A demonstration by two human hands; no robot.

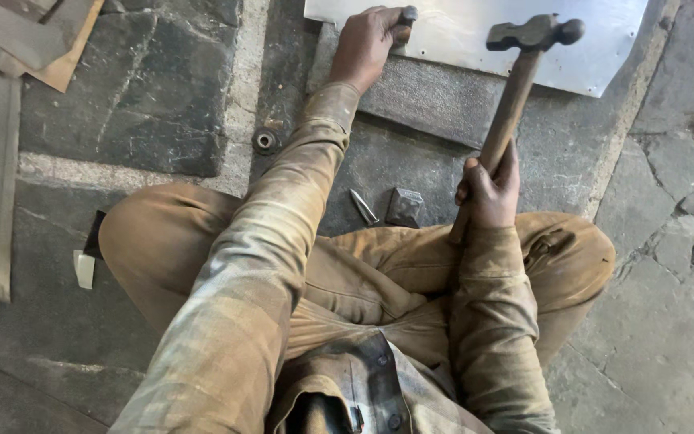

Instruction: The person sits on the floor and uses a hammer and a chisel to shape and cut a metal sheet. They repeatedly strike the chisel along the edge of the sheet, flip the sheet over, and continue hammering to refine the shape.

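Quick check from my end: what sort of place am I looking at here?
Likely a small metalworking shop, worked at floor level. The person sits on a stone floor; the right hand holds a hammer over a metal sheet, where the left hand holds a punch.

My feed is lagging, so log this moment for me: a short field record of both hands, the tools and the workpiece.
Left hand: gripped around a short dark metal punch, set on the sheet
Right hand: gripping the wooden handle of a dark steel ball-peen hammer, head raised above the sheet
Workpiece: flat pale metal sheet on the stone floor
Loose items by the knees: pointed steel punch, small dark metal block
Posture: seated cross-legged
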